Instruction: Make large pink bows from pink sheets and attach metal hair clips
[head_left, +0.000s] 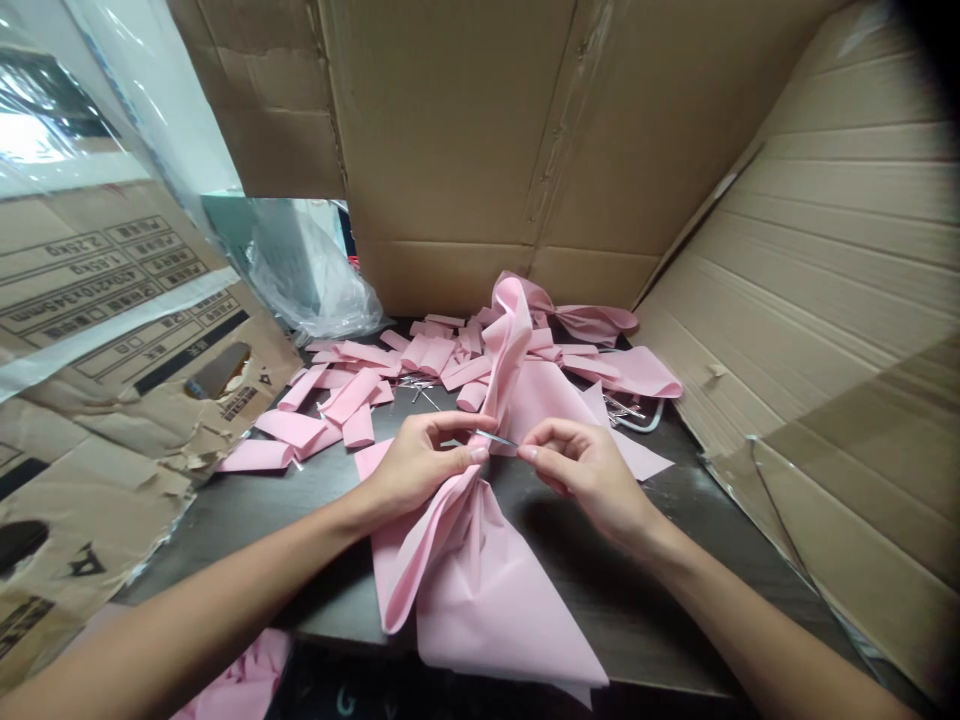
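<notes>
A large pink bow (480,590) of folded sheet material is gathered at its middle, with tails hanging over the table's front edge. My left hand (420,460) pinches that gathered middle from the left. Between my hands runs a thin silvery tie (499,438); its right end is pinched between the thumb and forefinger of my right hand (581,465). The left end of the tie lies at my left fingertips, across the bow's middle. One loop of the bow stands up, away from me.
Many small folded pink pieces (352,395) lie on the dark table (337,560). Loose silvery ties (622,410) lie behind at the right. Cardboard walls (450,130) rise behind and at both sides. A clear plastic bag (315,280) sits at the back left.
</notes>
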